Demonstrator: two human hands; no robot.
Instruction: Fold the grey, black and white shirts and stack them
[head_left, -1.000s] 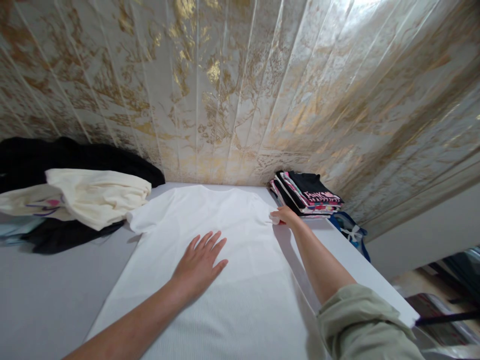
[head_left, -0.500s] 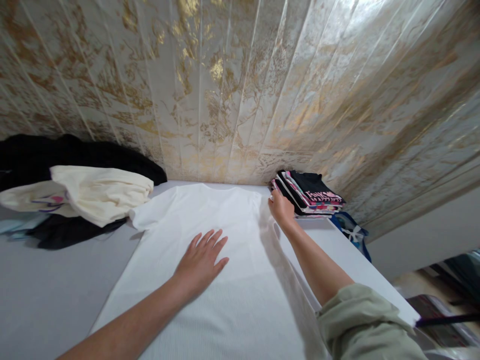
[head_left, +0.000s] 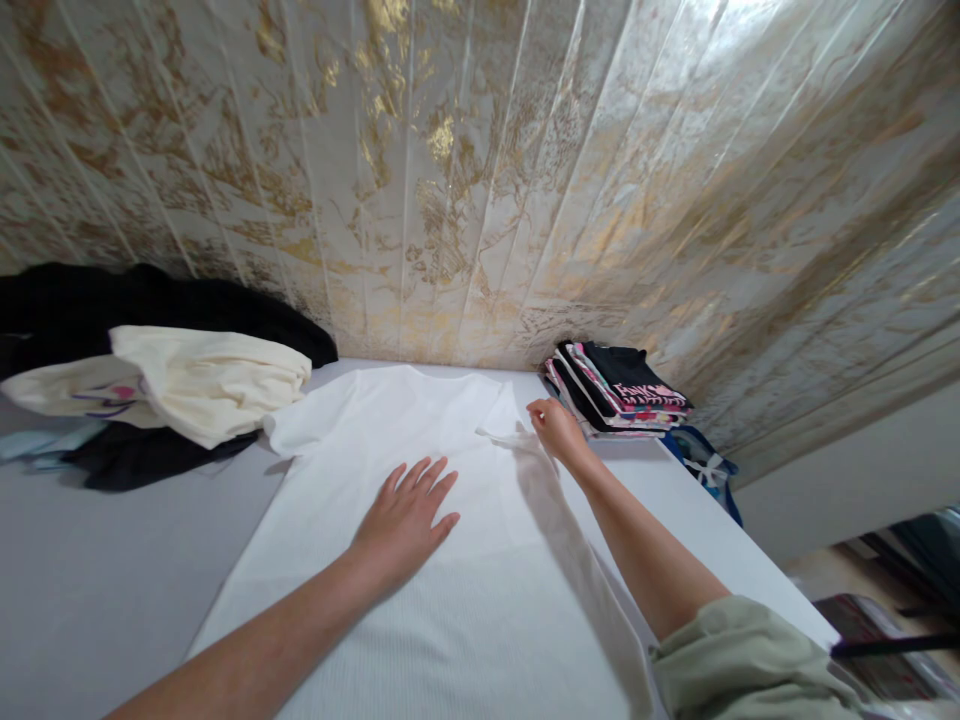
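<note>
A white short-sleeved shirt (head_left: 450,600) lies spread on the table, its neckline toward the wall. My left hand (head_left: 409,515) rests flat on the middle of the shirt, fingers spread. At the shirt's right shoulder, my right hand (head_left: 555,428) has its fingers closed in a pinch beside the sleeve, which is folded inward over the body. Whether cloth is between those fingertips is too small to make out. The shirt's right side edge is raised and shaded below that hand.
Folded clothes (head_left: 619,390) are stacked at the back right, beside a blue bag (head_left: 705,465). A cream garment (head_left: 214,385) and black cloth (head_left: 165,310) lie heaped on the left. A patterned wall (head_left: 450,200) rises behind the table (head_left: 112,570).
My right hand has moved slightly toward me, away from the folded stack. The right sleeve now lies turned inward over the shirt. My left hand has stayed in place.
</note>
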